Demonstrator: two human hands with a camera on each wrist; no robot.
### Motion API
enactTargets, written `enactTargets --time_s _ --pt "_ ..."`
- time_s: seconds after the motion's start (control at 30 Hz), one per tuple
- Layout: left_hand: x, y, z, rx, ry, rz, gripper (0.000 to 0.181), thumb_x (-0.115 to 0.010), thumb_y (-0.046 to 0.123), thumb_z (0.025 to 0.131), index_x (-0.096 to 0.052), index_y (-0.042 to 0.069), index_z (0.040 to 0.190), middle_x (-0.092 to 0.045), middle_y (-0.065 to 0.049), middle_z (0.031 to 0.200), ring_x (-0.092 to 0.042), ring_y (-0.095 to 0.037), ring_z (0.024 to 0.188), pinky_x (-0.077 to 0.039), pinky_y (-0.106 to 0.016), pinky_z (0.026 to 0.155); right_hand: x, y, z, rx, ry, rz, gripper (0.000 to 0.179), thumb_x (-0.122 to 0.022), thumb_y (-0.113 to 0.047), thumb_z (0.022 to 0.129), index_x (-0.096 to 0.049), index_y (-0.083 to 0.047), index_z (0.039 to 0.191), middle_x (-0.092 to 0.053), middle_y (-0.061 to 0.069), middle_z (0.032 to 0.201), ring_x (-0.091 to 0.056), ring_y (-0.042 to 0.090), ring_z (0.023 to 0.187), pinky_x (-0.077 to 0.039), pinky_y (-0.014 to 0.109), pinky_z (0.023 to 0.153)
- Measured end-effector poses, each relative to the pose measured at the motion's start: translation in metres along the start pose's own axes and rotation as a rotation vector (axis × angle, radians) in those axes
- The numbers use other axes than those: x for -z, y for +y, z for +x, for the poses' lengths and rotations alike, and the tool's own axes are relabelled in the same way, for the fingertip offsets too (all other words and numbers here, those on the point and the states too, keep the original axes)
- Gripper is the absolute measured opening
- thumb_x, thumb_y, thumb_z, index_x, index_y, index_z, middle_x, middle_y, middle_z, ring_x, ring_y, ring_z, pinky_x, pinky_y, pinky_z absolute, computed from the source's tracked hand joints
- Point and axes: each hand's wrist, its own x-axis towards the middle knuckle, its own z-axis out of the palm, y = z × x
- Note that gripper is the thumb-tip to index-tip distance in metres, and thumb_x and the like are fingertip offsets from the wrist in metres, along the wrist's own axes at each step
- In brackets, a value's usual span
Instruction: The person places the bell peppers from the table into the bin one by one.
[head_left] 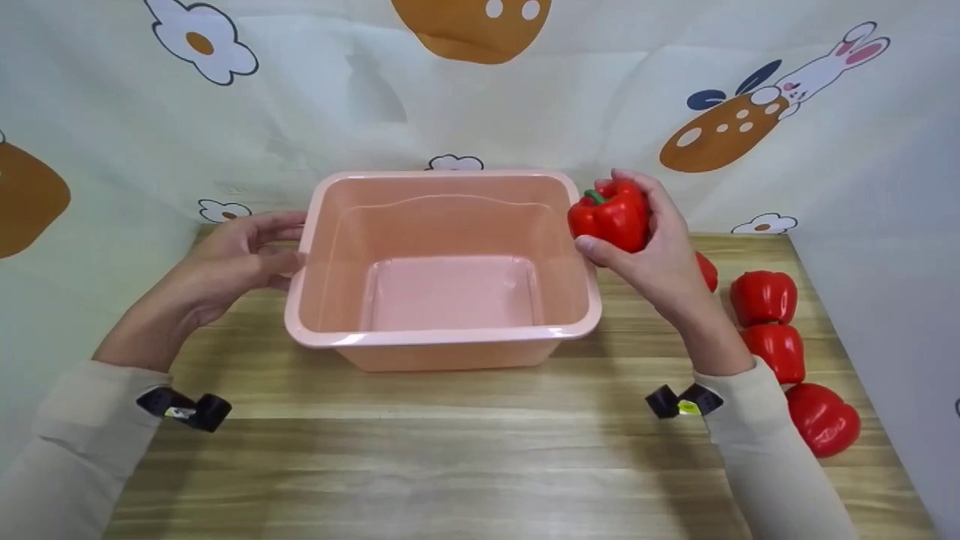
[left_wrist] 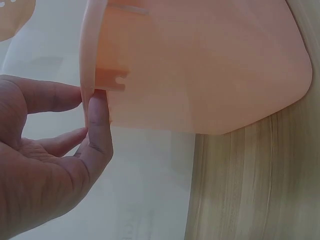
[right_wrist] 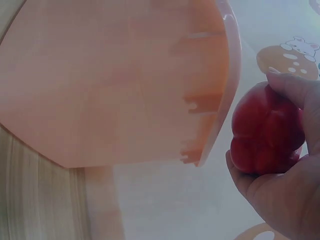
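Observation:
A pink plastic basin stands upright on the wooden table with nothing inside it. My left hand pinches the basin's left rim; in the left wrist view the thumb and fingers lie on either side of its edge. A red bell pepper with a green stem is held in my right hand, close to the basin's right rim. From the right wrist view, the pepper sits between thumb and fingers, outside the basin wall.
Along the table's right side lie several more red bell peppers, one partly hidden behind my right wrist. A patterned cloth wall rises behind the basin, and pale side panels flank the wooden table.

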Motion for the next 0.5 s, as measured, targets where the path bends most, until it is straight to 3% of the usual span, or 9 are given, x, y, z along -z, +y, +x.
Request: enactTargets --time_s 0.27,0.5 --pt "0.002 -0.002 -0.005 -0.005 0.001 -0.012 0.071 -0.06 0.011 0.099 -0.023 0.004 0.159 -0.039 -0.018 0.155 -0.065 -0.011 0.111 -0.063 -0.03 0.089 -0.016 -0.005 0.007 0.01 -0.047 -0.032 0.085 -0.086 -0.033 0.079 -0.039 -0.027 0.148 -0.048 -0.007 0.147 -0.044 0.016 0.136 -0.058 0.045 0.101" --pt "-0.001 0.003 -0.003 0.005 0.002 -0.022 0.072 -0.061 0.01 0.098 -0.024 0.004 0.159 -0.04 -0.018 0.154 -0.064 -0.015 0.114 -0.063 -0.031 0.09 -0.023 -0.01 0.008 0.049 -0.098 -0.095 0.09 -0.088 -0.035 0.077 -0.036 -0.026 0.15 -0.047 -0.006 0.149 -0.045 0.017 0.136 -0.057 0.047 0.103"
